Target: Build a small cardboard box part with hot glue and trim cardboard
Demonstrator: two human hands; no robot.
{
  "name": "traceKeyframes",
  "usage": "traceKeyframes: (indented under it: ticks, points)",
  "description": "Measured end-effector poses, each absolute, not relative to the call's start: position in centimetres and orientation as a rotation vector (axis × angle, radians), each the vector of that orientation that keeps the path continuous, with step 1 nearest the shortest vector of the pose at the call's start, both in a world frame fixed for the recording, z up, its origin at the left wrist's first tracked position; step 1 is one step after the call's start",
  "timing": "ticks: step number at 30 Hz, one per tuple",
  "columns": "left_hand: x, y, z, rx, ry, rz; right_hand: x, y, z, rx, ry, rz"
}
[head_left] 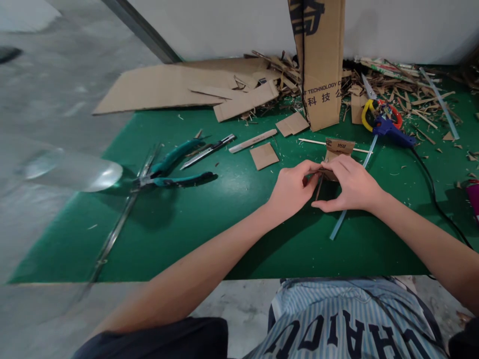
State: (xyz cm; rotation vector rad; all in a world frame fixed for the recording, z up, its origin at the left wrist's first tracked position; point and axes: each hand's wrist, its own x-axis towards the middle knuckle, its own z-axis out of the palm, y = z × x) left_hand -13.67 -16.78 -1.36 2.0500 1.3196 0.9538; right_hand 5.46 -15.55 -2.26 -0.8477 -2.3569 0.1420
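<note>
My left hand pinches the near left edge of a small folded cardboard piece, thumb and fingertips together. My right hand rests its fingers over the same piece from the right, with its thumb lower and apart. Part of the cardboard is hidden behind my fingers. A thin wooden stick lies just behind it. Under my right hand runs a translucent glue stick, reaching up toward a blue glue gun. Two flat cardboard pieces, one a square, lie left of my hands.
Teal-handled pliers, a utility knife and a clear bottle are on the left. Scissors lie by the glue gun, whose black cable trails right. Behind stand a tall cardboard panel and piled scraps.
</note>
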Motion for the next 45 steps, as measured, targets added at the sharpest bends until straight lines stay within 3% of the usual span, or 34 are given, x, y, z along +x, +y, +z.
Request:
traceKeyframes:
  ticks: [17, 33, 45]
  points:
    - [-13.5, -16.8, -1.7, 2.064, 1.304, 0.967, 6.0, -15.4, -1.8, -0.889, -2.399, 0.168]
    - [-13.6, -16.8, -2.0, 2.072, 1.307, 0.969, 5.9, -15.9, -0.9, -1.011, -2.317, 0.464]
    - [-13.6, -16.8, -1.5, 2.105, 1.256, 0.973, 6.0, -15.7, -1.2, -1.021, -2.314, 0.439]
